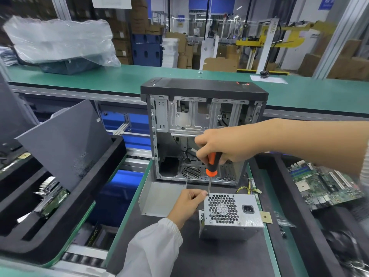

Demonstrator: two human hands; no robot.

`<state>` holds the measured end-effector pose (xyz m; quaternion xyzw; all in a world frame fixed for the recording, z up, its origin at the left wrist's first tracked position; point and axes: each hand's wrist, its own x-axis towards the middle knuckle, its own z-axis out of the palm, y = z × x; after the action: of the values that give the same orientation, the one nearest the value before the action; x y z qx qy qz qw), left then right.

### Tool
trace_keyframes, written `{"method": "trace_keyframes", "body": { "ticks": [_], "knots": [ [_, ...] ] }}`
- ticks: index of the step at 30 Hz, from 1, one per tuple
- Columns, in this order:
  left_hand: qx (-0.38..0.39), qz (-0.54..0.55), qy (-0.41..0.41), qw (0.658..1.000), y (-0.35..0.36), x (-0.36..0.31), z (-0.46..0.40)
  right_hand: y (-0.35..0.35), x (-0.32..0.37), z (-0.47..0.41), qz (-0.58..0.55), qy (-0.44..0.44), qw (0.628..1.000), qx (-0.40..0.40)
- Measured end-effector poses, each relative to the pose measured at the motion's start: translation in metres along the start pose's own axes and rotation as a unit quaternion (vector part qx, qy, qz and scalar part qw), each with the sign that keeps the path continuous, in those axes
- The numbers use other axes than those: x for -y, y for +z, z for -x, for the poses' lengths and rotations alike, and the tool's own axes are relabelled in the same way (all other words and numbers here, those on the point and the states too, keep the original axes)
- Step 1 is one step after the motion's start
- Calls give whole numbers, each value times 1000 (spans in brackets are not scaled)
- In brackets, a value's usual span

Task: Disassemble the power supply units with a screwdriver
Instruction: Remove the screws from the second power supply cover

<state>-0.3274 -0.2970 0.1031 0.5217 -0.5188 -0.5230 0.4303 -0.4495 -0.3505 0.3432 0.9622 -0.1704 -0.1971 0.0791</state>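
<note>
right hand (229, 145) gripping screwdriver (212, 166), tip at power supply (229, 214) corner; left hand (187, 202) steadying

Two bare hands, the left hand (187, 202) in a white elastic-cuffed sleeve (153, 248), right hand (225, 144) forearm uncovered

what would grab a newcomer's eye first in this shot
The orange-and-black screwdriver in the right hand, centre frame, its tip at the top left corner of the silver power supply unit, which the left hand steadies. Behind them stands an opened computer case.
</note>
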Motion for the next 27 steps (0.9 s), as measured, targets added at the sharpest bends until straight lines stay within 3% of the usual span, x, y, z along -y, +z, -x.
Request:
{"method": "trace_keyframes", "body": {
  "ticks": [4,9,13,15,19,24,27],
  "knots": [
    [33,-57,34,997,-13,-10,-2,4,-2,2,-30,6,999,-7],
    [60,-60,101,991,-23,-28,-14,10,2,0,-135,156,978,-19],
    [34,-87,169,981,-12,-29,-21,9,5,-11,-23,372,927,-40],
    [33,-74,175,981,-9,-27,-21,6,6,-14,18,408,913,-9],
    [35,-34,166,985,-11,-23,-20,4,11,-22,46,375,926,-2],
    [4,5,135,991,-11,-21,-20,5,18,-22,143,225,964,1],
    [-12,0,131,991,-11,-25,-20,1,15,-12,143,124,981,31]
  ]
}}
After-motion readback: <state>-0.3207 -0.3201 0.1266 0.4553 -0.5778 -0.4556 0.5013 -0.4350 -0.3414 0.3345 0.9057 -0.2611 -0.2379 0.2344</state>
